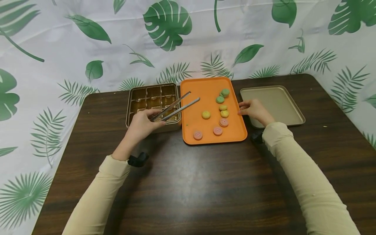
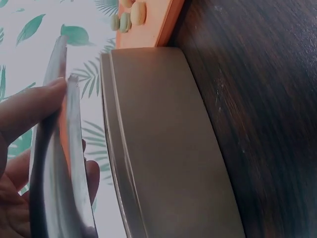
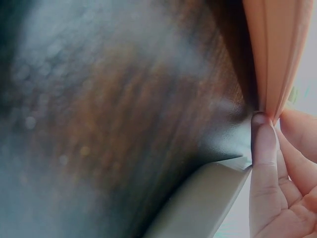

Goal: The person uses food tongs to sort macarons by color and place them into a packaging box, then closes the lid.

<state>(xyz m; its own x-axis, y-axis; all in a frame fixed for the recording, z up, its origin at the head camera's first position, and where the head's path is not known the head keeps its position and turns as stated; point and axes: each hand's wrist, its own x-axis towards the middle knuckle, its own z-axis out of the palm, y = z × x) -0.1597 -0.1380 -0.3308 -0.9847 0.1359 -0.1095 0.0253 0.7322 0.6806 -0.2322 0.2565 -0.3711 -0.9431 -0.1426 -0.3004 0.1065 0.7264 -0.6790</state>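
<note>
In the head view my left hand (image 1: 142, 125) holds a pair of metal tongs (image 1: 176, 109) by its sides, over the front of a gold compartment box (image 1: 152, 94). The tongs' arms stand apart, their tips above the left part of an orange tray (image 1: 191, 86), with nothing between them. My right hand (image 1: 255, 111) pinches the tray's right rim, fingers at its edge, as the right wrist view also shows. On the tray lie green macarons (image 1: 219, 100), yellow macarons (image 1: 206, 115) and pink macarons (image 1: 198, 135).
A shallow gold tray or lid (image 1: 276, 101) lies on the right, partly behind my right hand. All of these stand toward the back of a dark wooden table (image 1: 188, 182). Behind the table hangs a white cloth with green leaves (image 1: 205, 42).
</note>
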